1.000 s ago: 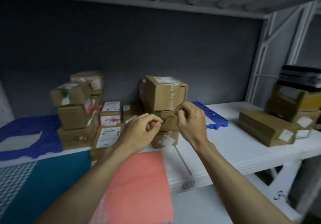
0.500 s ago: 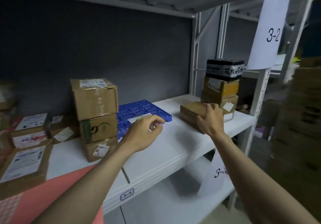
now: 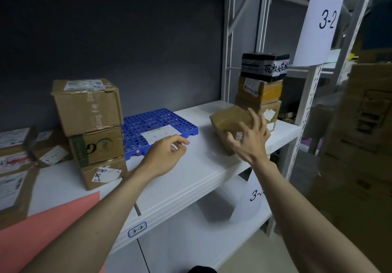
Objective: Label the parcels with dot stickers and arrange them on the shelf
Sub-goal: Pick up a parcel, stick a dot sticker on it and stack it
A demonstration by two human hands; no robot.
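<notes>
Head view. The right hand [image 3: 249, 139] grips a flat brown cardboard parcel [image 3: 230, 122], fingers spread and curled over its near end. The parcel is tilted, with its near end against the white metal shelf [image 3: 191, 179] and its far end raised. A small white sticker [image 3: 239, 136] shows between the fingers; its writing is too small to read.

The left hand [image 3: 164, 156] hovers above the shelf surface, fingers loosely curled with thumb and forefinger close together. Whether anything is pinched between them cannot be told.

Just beyond the left hand lies a blue perforated plastic pallet [image 3: 157, 124] carrying a white sticker sheet [image 3: 161, 136]. One orange dot [image 3: 137, 151] sits on the pallet's front edge.

Left of the pallet stands a stack of three brown cardboard boxes [image 3: 93, 128]. The top box bears a white shipping label; the middle box shows a green logo with a large "G"; the bottom box carries a white label reading "BC".

Behind the held parcel stands a second stack topped by a black box with white Chinese characters [image 3: 265, 66].

The shelf edge carries a blue-framed tag [image 3: 137, 229] reading "3-2". A white hanging sign [image 3: 320, 18] also reads "3-2".

A salmon-pink sheet [image 3: 48, 226] lies at lower left.
</notes>
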